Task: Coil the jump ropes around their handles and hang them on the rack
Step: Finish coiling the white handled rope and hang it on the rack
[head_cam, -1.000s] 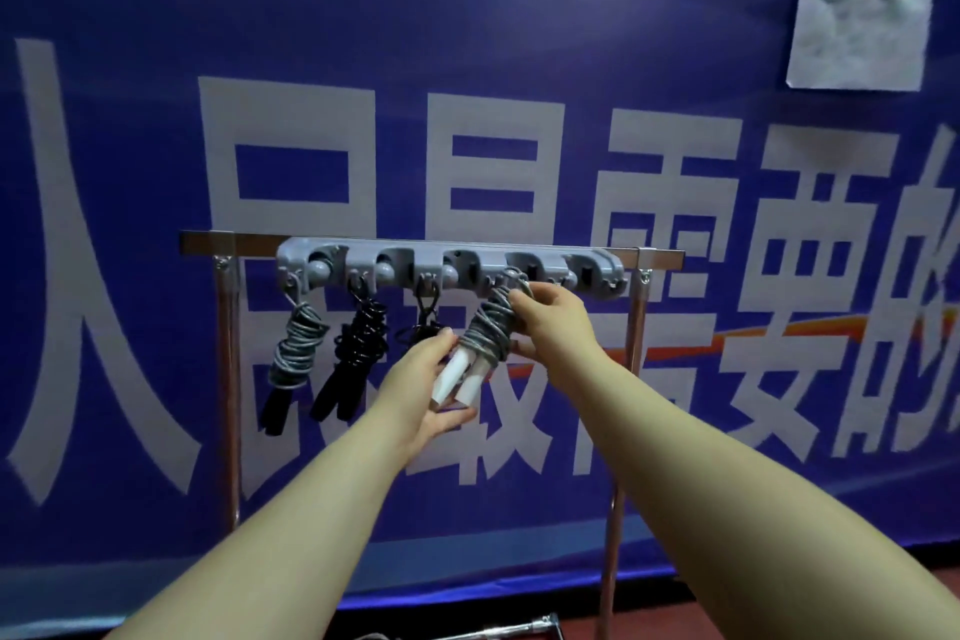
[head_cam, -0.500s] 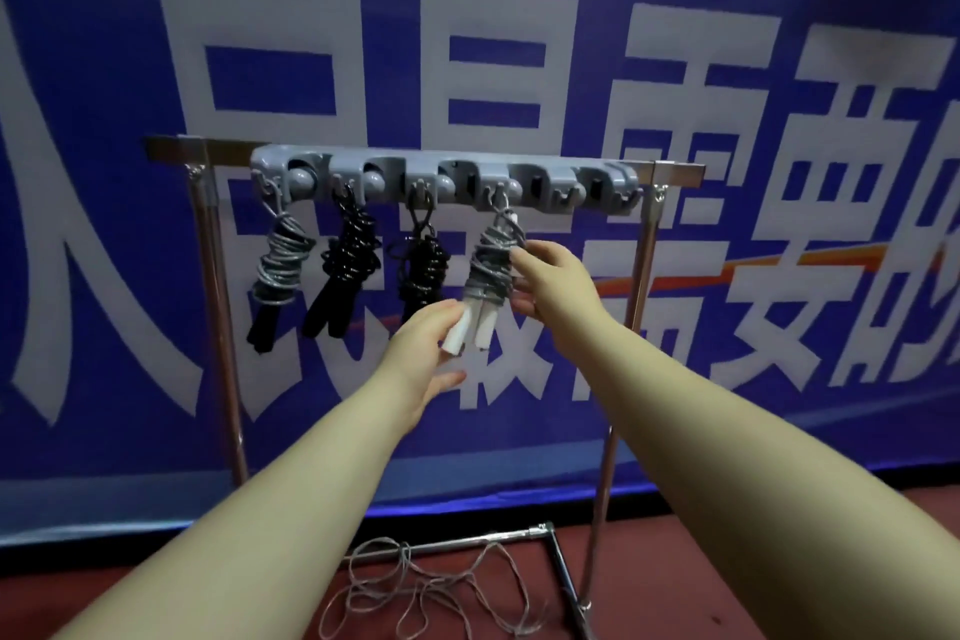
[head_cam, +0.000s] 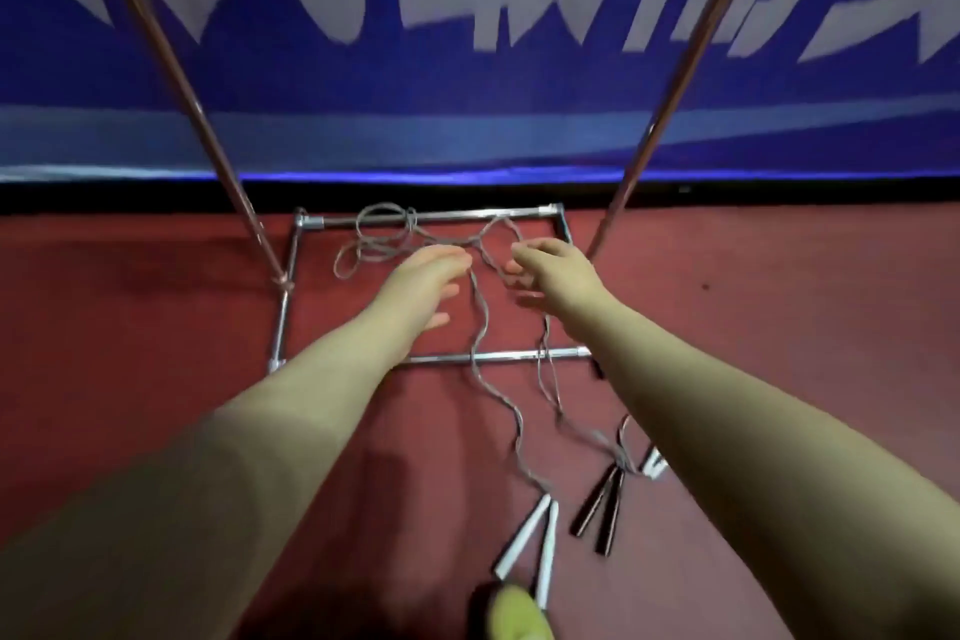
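Red matte floor [head_cam: 156, 327]; loose grey rope [head_cam: 483, 327]; left hand [head_cam: 421, 276], right hand [head_cam: 558, 270] grips released.

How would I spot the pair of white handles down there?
Look at the red floor, just in front of the rack's chrome base frame. The white handles lie side by side at the end of a grey rope; the neighbouring pair is dark.

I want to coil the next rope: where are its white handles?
In the head view, the white handles lie side by side on the red floor, bottom centre, just left of the black handles.
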The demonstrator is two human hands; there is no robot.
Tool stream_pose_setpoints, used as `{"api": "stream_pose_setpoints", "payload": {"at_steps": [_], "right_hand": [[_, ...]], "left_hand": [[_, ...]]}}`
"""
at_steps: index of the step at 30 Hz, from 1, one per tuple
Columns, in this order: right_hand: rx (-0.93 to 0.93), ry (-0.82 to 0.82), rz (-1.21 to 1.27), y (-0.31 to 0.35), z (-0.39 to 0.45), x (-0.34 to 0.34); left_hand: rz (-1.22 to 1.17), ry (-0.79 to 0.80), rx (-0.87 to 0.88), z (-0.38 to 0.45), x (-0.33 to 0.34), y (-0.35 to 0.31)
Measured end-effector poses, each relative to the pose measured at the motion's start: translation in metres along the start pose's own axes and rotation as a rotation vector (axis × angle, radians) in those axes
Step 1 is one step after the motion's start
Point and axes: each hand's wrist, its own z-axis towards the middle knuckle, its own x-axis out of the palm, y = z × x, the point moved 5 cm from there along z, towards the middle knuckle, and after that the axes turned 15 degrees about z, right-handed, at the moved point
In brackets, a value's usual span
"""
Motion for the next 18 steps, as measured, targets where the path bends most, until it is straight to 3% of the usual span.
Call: {"api": "stream_pose_setpoints", "payload": {"at_steps": [7, 12, 15, 18], "right_hand": [[0.432, 0.014, -0.466, -0.226, 0.030, -0.066], [0.460, -0.038, -0.651, -0.298, 0.050, -0.087], [0.571, -0.015, -0.797, -0.349, 0.046, -0.090], [0.561, 0.033, -0.960, -0.374, 0.039, -0.089]], "left_hand": [[0.019, 0.164, -0.344, 0.027, 0.062, 0.200], [-0.001, 0.212, -0.461, 0.037, 0.085, 0.278], [-0.023, 0.239, -0.509, 0.043, 0.101, 0.319], [-0.012, 0.281, -0.537, 0.038, 0.110, 0.344]]}}
